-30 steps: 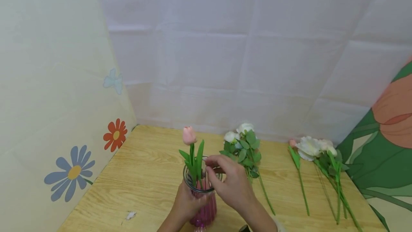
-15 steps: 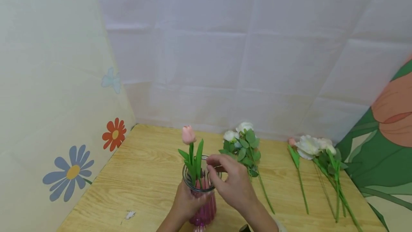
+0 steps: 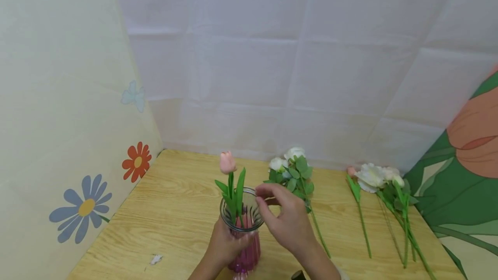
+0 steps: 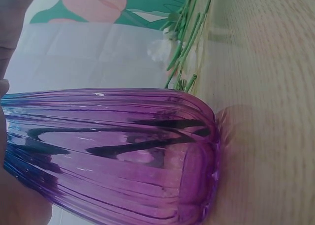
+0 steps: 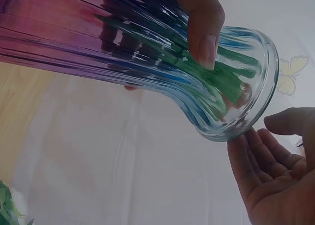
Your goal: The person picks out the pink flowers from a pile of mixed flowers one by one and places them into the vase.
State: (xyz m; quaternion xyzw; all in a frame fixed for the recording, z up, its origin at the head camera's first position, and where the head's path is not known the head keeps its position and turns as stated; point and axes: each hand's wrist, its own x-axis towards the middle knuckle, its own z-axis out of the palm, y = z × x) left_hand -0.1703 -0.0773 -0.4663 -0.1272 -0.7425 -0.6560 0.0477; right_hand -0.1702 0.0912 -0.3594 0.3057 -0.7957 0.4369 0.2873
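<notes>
We see a ribbed glass vase (image 3: 250, 252), bluish at the neck and purple lower down, towards the near edge of the wooden desk (image 3: 186, 189), where it appears to stand upright. The left grip (image 3: 225, 243) is wrapped round its neck and holds it. The right grip (image 3: 288, 217) sits at 3 o'clock of the vase's mouth with nothing grasped: its fingers are loosely bent, their tips touching the rim (image 5: 274, 77) or just beside it, the thumb apart. A pink tulip (image 3: 228, 162) stands in the vase, its bloom leaning towards 11 o'clock and its leaves showing through the glass. Between 1 and 2 o'clock lie white roses (image 3: 294, 154); between 2 and 3 lie a large white bloom (image 3: 369, 176) and a second pink tulip (image 3: 351, 171). We judge the vase to be rigid, fairly heavy for its size, smooth enough to slip and breakable if knocked, so the narrowed neck is our best hold, the flare above checking any slide. The tulip looks artificial: light, with a stem that probably bends a little and soft petals that could crease. We would take it by the stem, low beneath the bloom, leaving petals and leaves alone.
</notes>
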